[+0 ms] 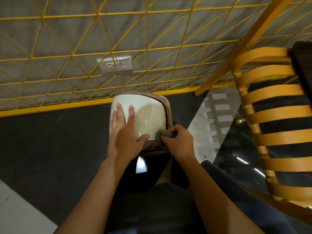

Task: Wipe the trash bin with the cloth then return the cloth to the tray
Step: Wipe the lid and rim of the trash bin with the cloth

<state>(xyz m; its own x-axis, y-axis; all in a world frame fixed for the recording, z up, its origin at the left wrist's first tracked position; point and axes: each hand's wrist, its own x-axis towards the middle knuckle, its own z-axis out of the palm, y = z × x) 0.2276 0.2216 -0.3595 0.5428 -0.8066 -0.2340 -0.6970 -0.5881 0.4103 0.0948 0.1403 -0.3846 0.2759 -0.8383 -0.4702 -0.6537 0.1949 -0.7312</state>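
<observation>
Right hand: fingers curled round the bunched grey cloth, pressing it to the near right corner of the lid, where the lid meets the brown rim.

Left hand: flat, palm down, fingers spread on the left half of the lid, with the thumb along its near edge. We judge it steadies the bin.

Progress: wiping is under way. We see dark specks along the lid's left edge and grime on the near rim, so we judge a good deal is left. The lid's centre is glossy; we cannot tell whether it has been wiped or was simply clean. The cloth's return to the tray has not yet begun.

Hidden: no tray is in view. The bin's body lies under the lid and arms, so we cannot judge its sides. Most of the cloth is inside the fist. The chair at right is cut off by the frame.
</observation>
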